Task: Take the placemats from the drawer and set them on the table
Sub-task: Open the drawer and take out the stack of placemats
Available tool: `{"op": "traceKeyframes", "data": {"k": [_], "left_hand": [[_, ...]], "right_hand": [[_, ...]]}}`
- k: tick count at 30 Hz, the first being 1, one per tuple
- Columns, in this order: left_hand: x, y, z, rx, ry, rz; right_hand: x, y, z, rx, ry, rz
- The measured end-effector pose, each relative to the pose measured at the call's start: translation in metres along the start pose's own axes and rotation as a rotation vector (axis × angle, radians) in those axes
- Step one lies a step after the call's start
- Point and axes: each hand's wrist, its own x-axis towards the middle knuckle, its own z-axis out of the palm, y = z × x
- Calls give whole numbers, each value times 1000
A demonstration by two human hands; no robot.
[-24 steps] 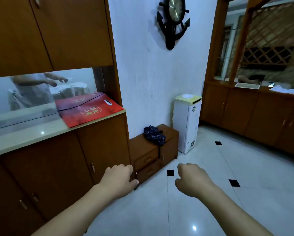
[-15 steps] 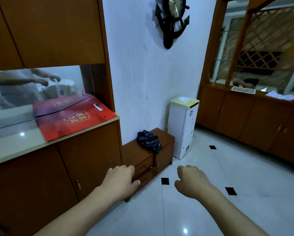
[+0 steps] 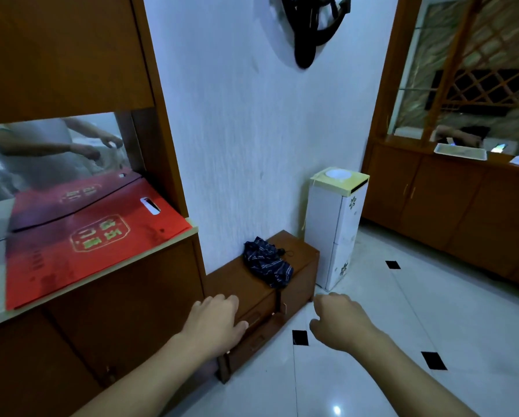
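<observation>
A low brown drawer cabinet (image 3: 300, 251) stands on the floor against the white wall, its drawers (image 3: 253, 319) closed. No placemats are in sight. My left hand (image 3: 213, 322) hangs in front of the cabinet's left end, fingers curled down and empty. My right hand (image 3: 339, 322) hovers over the tiled floor to the right of the cabinet, loosely curled, with nothing in it.
A folded dark umbrella (image 3: 267, 263) lies on the low cabinet. A white water dispenser (image 3: 336, 224) stands just right of it. A tall wooden sideboard on the left carries a red bag (image 3: 80, 236). More wooden cabinets (image 3: 451, 200) line the right wall. The glossy floor (image 3: 372, 371) lies ahead.
The view has moved closer to the low cabinet and tilted down. Both hands stay stretched forward, empty, in about the same pose.
</observation>
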Motion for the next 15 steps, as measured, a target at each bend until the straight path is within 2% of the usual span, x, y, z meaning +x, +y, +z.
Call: {"op": "traceKeyframes", "data": {"k": [8,15], "left_hand": [[134,29,-11,-37,10,-174],[215,31,-12,-88,-3,-301]], "right_hand": [[169,62,-38,55,-3,-206],[293,72,-54,-13,-23,-399]]}}
